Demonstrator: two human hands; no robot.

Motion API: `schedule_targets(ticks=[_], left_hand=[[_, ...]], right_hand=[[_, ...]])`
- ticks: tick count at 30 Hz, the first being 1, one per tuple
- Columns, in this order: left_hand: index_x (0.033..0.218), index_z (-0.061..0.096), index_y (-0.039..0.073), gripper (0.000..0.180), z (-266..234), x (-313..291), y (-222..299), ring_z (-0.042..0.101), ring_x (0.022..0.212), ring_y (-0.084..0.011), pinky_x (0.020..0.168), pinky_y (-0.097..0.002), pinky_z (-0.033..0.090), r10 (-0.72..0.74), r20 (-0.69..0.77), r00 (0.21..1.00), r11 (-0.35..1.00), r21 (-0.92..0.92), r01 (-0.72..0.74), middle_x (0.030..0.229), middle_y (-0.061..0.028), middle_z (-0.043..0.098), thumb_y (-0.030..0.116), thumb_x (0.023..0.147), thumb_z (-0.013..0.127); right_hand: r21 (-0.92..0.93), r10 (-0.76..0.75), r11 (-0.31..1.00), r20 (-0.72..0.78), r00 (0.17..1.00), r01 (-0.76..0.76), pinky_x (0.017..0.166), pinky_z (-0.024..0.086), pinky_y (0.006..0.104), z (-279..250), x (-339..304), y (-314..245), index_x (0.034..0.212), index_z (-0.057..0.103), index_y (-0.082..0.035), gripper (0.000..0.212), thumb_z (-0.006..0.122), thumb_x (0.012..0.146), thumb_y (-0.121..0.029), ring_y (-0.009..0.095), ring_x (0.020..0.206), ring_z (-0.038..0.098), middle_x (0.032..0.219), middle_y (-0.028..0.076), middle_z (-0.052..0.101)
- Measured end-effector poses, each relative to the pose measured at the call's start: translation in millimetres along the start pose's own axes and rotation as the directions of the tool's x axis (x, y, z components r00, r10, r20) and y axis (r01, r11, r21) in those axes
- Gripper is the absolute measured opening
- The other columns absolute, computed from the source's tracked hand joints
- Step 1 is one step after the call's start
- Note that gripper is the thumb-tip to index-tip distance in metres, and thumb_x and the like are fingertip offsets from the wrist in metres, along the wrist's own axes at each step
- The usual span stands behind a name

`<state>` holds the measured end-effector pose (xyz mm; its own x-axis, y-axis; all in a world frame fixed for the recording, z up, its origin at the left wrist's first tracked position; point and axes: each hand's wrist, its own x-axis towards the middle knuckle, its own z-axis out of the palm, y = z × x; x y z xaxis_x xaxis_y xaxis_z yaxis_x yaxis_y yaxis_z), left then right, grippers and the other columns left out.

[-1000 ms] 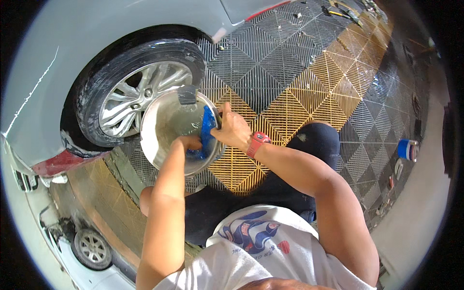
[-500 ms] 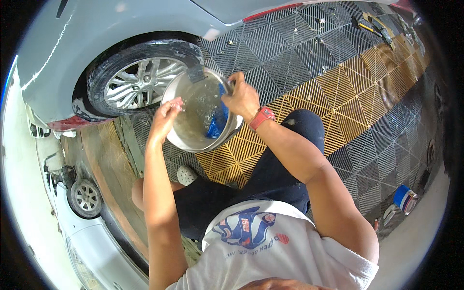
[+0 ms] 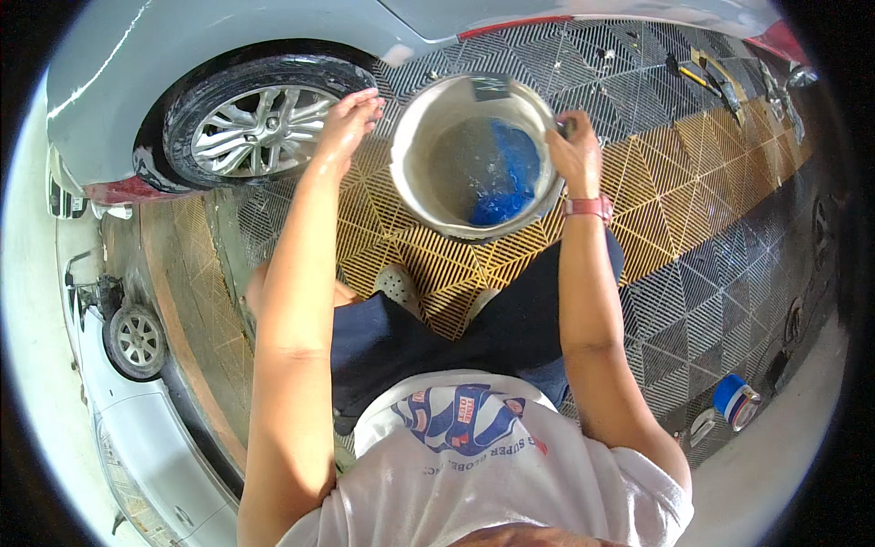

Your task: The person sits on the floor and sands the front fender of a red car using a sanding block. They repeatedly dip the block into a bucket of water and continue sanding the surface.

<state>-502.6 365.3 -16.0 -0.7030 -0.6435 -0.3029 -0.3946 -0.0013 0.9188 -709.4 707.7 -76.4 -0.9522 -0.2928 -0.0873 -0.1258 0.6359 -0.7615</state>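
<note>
A white bucket with murky water in it hangs over the floor in front of my knees. Something blue shows in the water; I cannot make out what it is. A dark flat piece lies over the far rim. My right hand, with a red watch on its wrist, is closed on the bucket's right edge. To the left of the bucket, apart from it, my left hand is empty with its fingers stretched out, near the car's tyre.
A grey car with a silver wheel stands at the far left. Yellow and grey grid tiles cover the floor. Tools lie far right; a blue-lidded tub sits near right. Another car is at the left.
The bucket has moved right, away from the wheel, with my right hand on it. My left hand has come off the bucket's rim and moved up, toward the tyre.
</note>
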Motion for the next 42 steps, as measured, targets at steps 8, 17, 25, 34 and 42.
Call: schedule_targets(ticks=[8, 17, 25, 34, 42], left_hand=[[0.165, 0.054, 0.006, 0.057, 10, 59, -20, 0.07, 0.127, -0.0175, 0.106, -0.0335, 0.056, -0.078, 0.052, 0.996, 0.996, -0.026, 0.08, 0.147, -0.0085, 0.073, 0.028, 0.115, 0.068], [0.183, 0.011, 0.012, 0.095, 37, 108, -69, 0.063, 0.143, -0.0278, 0.108, -0.0411, 0.058, 0.166, 0.036, 0.985, 0.985, -0.048, -0.164, 0.182, -0.0207, 0.038, 0.017, 0.111, 0.071], [0.183, 0.007, 0.008, 0.098, 50, 98, -31, 0.062, 0.144, -0.0299, 0.107, -0.0398, 0.058, 0.108, 0.126, 0.986, 0.989, -0.118, -0.093, 0.181, -0.0271, 0.036, 0.021, 0.111, 0.07], [0.177, 0.031, -0.002, 0.078, 10, 94, -23, 0.066, 0.135, -0.0233, 0.107, -0.0325, 0.053, 0.13, 0.137, 0.982, 0.981, -0.164, -0.107, 0.16, -0.0248, 0.061, 0.024, 0.112, 0.065], [0.175, 0.035, -0.003, 0.075, 4, 119, -38, 0.059, 0.144, -0.0176, 0.117, -0.0316, 0.046, 0.106, 0.23, 0.967, 0.992, 0.04, -0.119, 0.164, -0.0167, 0.061, 0.022, 0.112, 0.068]], right_hand=[[-0.148, -0.107, 0.985, -0.091, 0.99, 0.093, 0.085, 0.056, 0.0537, -28, 4, 50, 0.123, 0.069, -0.011, 0.053, 0.076, 0.098, -0.058, 0.047, 0.096, 0.076, 0.101, 0.026, 0.078], [-0.137, -0.311, 0.949, -0.281, 0.908, 0.283, 0.076, 0.062, 0.0489, -20, -47, -55, 0.139, 0.066, -0.006, 0.032, 0.071, 0.109, -0.015, 0.039, 0.087, 0.08, 0.107, 0.02, 0.082], [-0.375, -0.029, 0.606, 0.871, 0.49, 0.702, 0.104, 0.061, 0.0534, 166, 63, 43, 0.147, 0.074, -0.018, 0.046, 0.068, 0.102, -0.014, 0.044, 0.124, 0.076, 0.137, 0.022, 0.079], [-0.478, 0.128, 0.76, 0.775, 0.619, 0.441, 0.107, 0.058, 0.053, 175, 43, 7, 0.141, 0.074, 0.0, 0.051, 0.062, 0.109, -0.039, 0.046, 0.129, 0.073, 0.136, 0.03, 0.077], [0.271, -0.097, 0.96, 0.118, 0.988, 0.062, 0.097, 0.062, 0.048, 138, 64, -189, 0.133, 0.077, -0.003, 0.032, 0.069, 0.104, -0.013, 0.044, 0.117, 0.078, 0.129, 0.031, 0.078]])
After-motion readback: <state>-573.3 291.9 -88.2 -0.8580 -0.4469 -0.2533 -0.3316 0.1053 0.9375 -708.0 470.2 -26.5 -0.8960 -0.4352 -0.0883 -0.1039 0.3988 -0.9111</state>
